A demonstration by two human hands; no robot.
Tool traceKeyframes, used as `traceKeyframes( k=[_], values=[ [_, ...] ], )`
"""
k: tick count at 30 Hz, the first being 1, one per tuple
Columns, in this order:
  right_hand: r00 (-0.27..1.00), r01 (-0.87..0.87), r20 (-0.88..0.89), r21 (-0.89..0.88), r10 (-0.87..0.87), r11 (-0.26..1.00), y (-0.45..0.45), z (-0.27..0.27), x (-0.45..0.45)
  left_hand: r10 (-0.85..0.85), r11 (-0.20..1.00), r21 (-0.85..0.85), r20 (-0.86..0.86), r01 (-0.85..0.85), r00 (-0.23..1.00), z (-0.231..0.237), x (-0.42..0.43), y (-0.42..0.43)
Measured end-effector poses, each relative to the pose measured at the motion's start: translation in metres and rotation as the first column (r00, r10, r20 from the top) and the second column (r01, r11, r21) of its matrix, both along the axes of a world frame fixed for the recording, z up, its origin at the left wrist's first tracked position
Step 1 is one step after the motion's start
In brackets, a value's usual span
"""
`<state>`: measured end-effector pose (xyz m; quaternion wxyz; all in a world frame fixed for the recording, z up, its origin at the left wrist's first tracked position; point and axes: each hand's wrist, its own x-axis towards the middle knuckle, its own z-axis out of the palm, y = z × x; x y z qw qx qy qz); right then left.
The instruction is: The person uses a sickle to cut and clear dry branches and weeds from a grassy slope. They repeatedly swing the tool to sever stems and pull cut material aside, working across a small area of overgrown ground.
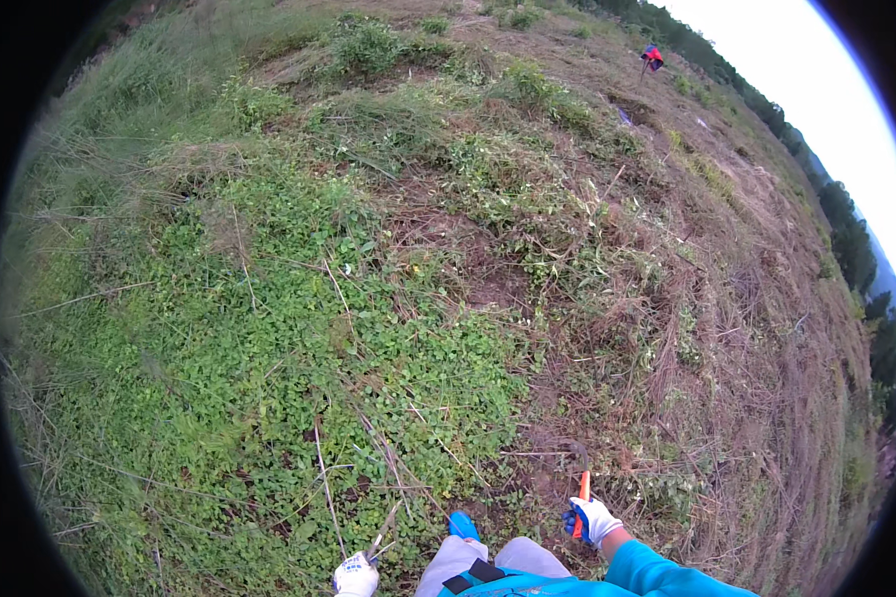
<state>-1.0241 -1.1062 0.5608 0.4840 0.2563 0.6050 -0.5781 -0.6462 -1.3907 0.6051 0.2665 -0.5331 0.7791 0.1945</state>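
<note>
In a white and blue work glove, my right hand [596, 520] is closed around the orange handle of a sickle [585, 485]. The sickle's curved dark blade [580, 452] points away from me, over brown cut stems. My left hand [356, 574], in a white glove with printing on it, is at the bottom edge, partly cut off by the frame. It grips a few dry plant stalks [382, 533] that stick up and forward. Low green leafy plants [433, 373] spread in front of my left hand. My blue shoe [463, 525] shows between the two hands.
Cut and flattened dry vegetation [717, 336] covers the slope to the right. Bare soil [496, 280] shows ahead. Taller grass [142, 127] stands at the upper left. A red and dark cloth item [652, 57] hangs on a stick [644, 71] farther up. Trees [844, 239] line the right edge.
</note>
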Motion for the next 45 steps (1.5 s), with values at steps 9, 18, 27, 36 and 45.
traceKeyframes(
  k=[9,18,27,36,45],
  values=[
    [0.920,0.321,0.076,0.413,-0.384,0.852,0.119,-0.070,-0.088,-0.064,0.996,-0.066,-0.133,0.055,0.989,0.046,-0.107,-0.058],
    [0.914,-0.263,-0.273,0.171,0.302,0.950,-0.084,-0.087,-0.312,0.232,0.972,-0.038,0.047,-0.230,0.972,0.014,-0.179,-0.029],
    [0.634,-0.760,-0.190,0.026,0.749,0.650,-0.236,-0.025,-0.473,0.626,0.775,0.004,0.132,-0.632,0.768,0.052,-0.331,0.057],
    [0.240,-0.842,-0.301,0.408,0.923,0.352,-0.236,-0.121,-0.636,0.836,0.547,-0.054,0.084,-0.835,0.543,0.078,-0.400,0.123],
    [0.074,-0.995,-0.222,0.042,0.972,0.086,-0.326,-0.023,-0.510,0.917,0.361,-0.020,0.188,-0.932,0.351,0.091,-0.408,0.205]
  ],
)
